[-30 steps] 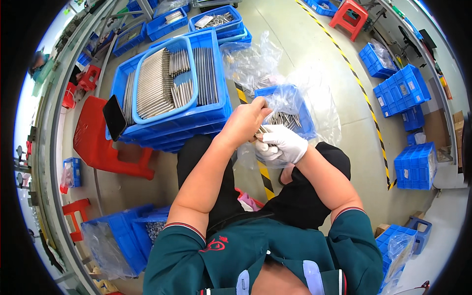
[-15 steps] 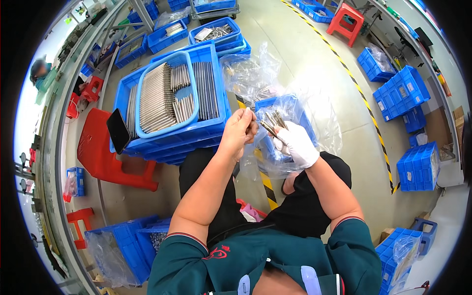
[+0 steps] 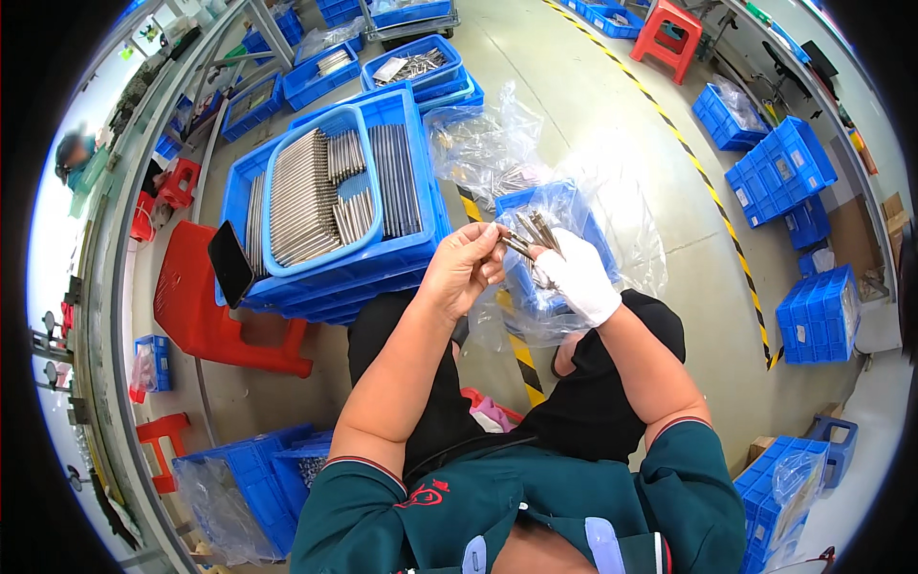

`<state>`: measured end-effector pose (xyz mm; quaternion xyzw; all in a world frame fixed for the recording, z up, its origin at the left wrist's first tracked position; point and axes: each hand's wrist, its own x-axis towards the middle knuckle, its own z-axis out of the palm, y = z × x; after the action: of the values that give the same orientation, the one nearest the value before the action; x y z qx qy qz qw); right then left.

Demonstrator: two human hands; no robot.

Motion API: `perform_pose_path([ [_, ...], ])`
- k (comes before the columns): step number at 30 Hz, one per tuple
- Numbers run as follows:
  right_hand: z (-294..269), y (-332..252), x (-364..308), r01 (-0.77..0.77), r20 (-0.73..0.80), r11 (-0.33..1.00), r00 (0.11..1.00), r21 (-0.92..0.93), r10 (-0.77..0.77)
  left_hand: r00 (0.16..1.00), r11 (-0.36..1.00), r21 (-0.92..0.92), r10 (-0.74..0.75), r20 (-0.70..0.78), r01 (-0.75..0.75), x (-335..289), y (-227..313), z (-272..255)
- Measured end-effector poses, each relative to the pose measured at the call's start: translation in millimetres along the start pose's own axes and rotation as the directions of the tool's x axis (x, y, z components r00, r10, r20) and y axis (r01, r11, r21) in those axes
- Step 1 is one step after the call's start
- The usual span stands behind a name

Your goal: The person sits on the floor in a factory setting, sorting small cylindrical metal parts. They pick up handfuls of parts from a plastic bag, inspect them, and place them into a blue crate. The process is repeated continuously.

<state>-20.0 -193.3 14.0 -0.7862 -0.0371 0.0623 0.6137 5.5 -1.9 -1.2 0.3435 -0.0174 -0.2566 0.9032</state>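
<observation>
Rods [image 3: 542, 230] in right grip [image 3: 585, 283]; label [image 3: 800, 334] on blue crate [image 3: 822, 312] unreadable.

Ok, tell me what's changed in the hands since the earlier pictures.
The left hand, apart from the rods half a second ago, has moved right; its fingertips now meet the ends of the metal rods, perhaps pinching one. The gloved right hand has shifted right since the first picture, keeping its bundle. The light-blue tray and black phone stayed put.
</observation>
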Motion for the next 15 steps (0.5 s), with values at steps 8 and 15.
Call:
perform_pose_path([
  [8,-2.4,-4.4,-2.4,0.092,-0.011,0.982,0.995,-0.166,-0.095,0.998,0.965,0.261,0.009,-0.07,0.01,-4.6,4.0,4.1],
  [15,-4.4,-12.1,-5.3,0.157,-0.008,0.96,0.987,-0.231,-0.163,0.997,0.951,0.3,-0.062,-0.045,0.072,-8.0,10.3,4.9],
])
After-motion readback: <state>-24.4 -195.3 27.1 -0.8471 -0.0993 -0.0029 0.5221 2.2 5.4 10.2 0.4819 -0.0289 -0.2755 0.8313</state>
